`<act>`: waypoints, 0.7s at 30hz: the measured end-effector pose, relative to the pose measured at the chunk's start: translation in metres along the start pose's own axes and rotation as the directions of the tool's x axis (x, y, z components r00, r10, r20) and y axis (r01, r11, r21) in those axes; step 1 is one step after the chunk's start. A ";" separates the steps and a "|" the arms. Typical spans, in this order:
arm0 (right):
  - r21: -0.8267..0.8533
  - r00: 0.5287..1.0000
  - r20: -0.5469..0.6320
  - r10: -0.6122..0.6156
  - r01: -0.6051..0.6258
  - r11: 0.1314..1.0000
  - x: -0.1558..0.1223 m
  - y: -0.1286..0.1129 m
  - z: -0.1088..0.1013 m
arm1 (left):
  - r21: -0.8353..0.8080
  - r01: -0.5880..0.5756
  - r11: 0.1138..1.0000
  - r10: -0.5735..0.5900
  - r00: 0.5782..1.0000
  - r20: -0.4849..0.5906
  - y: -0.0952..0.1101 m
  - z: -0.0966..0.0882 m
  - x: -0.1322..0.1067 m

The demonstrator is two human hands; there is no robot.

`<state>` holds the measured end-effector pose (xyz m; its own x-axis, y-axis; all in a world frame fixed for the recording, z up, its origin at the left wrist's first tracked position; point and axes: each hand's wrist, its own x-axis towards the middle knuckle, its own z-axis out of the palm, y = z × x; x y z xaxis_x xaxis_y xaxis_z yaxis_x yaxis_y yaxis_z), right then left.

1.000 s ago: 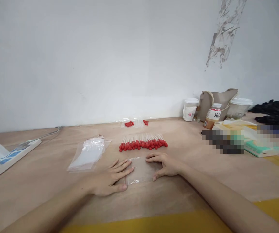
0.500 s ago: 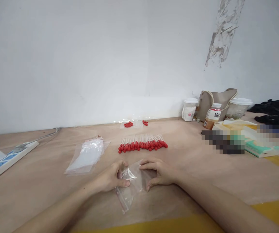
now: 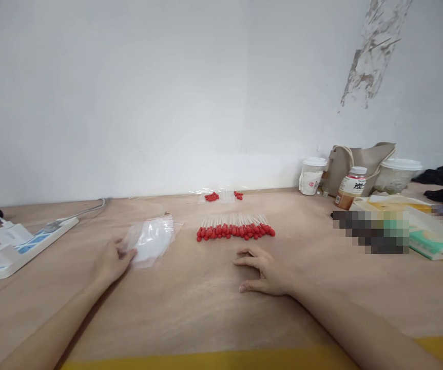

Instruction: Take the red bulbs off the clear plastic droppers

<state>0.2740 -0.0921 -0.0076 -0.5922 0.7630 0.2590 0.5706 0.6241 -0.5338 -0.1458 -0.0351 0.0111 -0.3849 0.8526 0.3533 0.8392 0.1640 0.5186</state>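
My left hand (image 3: pixel 114 260) is at the left edge of a pile of clear zip-lock bags (image 3: pixel 152 239), thumb and fingers closed on a bag's edge. Over the paper-covered table, my right hand (image 3: pixel 263 271) holds nothing, its fingers apart and slightly curved. Just beyond it lies a row of white sticks with red heads (image 3: pixel 236 231), side by side, heads toward me. Farther back, by the wall, clear bags (image 3: pixel 225 197) contain more red-headed pieces.
On the left is a white power strip (image 3: pixel 47 239) with plugs and cables. A lidded paper cup (image 3: pixel 312 177), a drink bottle (image 3: pixel 350 189), a grey bag (image 3: pixel 363 156) and a lidded tub (image 3: pixel 396 177) stand at the back right. Nearer lies a green-and-white packet (image 3: pixel 432 241).
My left hand has moved left to the pile, and the clear bag between my hands is no longer there. My right hand now holds nothing. The view has shifted slightly left.
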 end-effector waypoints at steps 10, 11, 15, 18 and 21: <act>-0.102 0.995 0.033 0.092 -0.088 0.991 0.001 0.005 -0.001 | 0.067 -0.580 0.812 0.583 0.796 -0.162 0.035 0.002 -0.047; -0.105 0.995 0.037 0.090 -0.086 0.991 0.002 0.004 -0.001 | -0.030 -0.679 0.733 0.678 0.734 -0.033 0.044 0.004 -0.055; -0.115 0.997 0.036 0.062 -0.058 0.992 0.002 0.006 -0.002 | -0.323 -0.763 0.559 0.818 0.444 0.367 0.090 0.018 -0.086; -0.105 0.999 0.020 0.048 -0.045 0.993 0.002 0.010 -0.003 | -0.420 -0.743 0.521 0.830 0.325 0.454 0.116 0.034 -0.092; -0.053 0.999 -0.006 0.050 -0.050 0.997 0.002 0.014 -0.004 | -0.447 -0.715 0.537 0.823 0.327 0.465 0.124 0.047 -0.088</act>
<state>0.2830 -0.0812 -0.0112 -0.5594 0.7943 0.2372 0.6288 0.5930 -0.5029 0.0099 -0.0662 0.0074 0.7429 0.6447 0.1802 0.5546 -0.7435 0.3736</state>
